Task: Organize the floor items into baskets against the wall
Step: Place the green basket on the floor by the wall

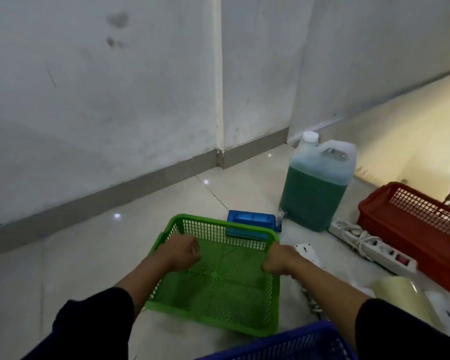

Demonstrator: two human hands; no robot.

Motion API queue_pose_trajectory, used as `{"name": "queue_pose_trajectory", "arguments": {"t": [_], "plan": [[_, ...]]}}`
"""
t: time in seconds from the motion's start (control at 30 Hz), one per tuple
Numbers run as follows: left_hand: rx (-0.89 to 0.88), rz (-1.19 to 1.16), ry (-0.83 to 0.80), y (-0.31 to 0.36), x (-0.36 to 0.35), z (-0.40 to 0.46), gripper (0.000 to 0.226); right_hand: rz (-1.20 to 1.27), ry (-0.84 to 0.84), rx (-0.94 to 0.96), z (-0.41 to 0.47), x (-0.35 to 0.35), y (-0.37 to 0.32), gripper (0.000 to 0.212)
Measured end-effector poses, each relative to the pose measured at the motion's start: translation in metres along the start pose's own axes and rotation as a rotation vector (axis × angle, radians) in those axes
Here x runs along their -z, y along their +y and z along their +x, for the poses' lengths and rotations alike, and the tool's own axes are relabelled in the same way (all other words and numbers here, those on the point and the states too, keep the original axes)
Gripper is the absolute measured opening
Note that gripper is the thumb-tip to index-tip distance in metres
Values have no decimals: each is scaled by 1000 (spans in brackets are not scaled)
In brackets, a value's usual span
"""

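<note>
An empty green mesh basket (218,287) sits low over the tiled floor in front of me. My left hand (181,252) grips its left rim and my right hand (281,258) grips its right rim, fingers curled over the edges. A blue box (252,220) lies just behind the basket's far side. A jug of green liquid (315,188) with a white cap stands to the right of the box. A white power strip (374,245) with its coiled cord lies beside a red mesh basket (411,229) at the right.
The wall and grey skirting (115,188) run along the left, with a corner behind the jug. A blue basket's rim (291,344) shows at the bottom edge. A small white object (305,249) and a pale roll (398,294) lie right of my right arm.
</note>
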State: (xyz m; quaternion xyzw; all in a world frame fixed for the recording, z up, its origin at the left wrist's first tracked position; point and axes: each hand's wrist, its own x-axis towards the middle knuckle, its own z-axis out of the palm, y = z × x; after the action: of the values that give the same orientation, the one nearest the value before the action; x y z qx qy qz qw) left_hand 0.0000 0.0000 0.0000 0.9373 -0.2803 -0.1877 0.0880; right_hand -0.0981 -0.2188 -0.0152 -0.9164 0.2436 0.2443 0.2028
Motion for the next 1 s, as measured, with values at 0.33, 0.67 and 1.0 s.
{"name": "queue_pose_trajectory", "arguments": {"t": [0.33, 0.67, 1.0], "plan": [[300, 301, -46, -50, -59, -31, 62, 436, -33, -118, -3, -72, 16, 113], [1019, -1537, -37, -78, -44, -39, 76, 596, 363, -5, 21, -5, -15, 13], [726, -2041, 546, -145, -13, -45, 40, 1028, 215, 210, 32, -15, -105, 28]]}}
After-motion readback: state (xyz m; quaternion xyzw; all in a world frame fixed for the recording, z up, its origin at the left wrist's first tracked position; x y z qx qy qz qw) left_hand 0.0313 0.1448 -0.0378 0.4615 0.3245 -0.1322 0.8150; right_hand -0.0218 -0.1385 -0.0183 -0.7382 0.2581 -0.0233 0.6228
